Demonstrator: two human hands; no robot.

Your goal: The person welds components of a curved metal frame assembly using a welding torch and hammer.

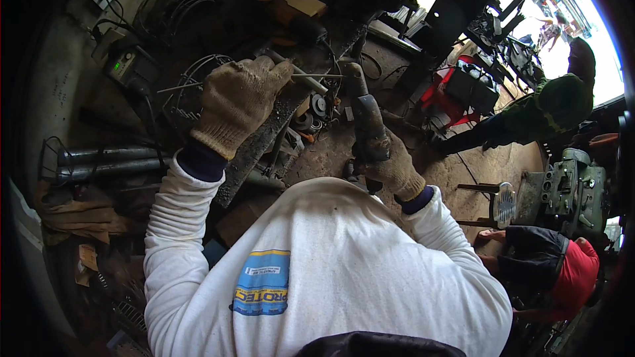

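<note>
Rod point(334, 77) seems light and stiff, best held mid-length — left grip point(238, 96) is closed round it; right grip point(397, 168) wraps the dark holder point(372, 116), probably heavier; tip contact is unclear.

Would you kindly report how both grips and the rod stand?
Left grip: closed on thin rod. Right grip: around dark tool. Rod end at tool's head, contact unclear. Dark slab below.

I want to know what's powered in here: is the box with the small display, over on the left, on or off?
On, it appears: the box's display glows green.
</note>
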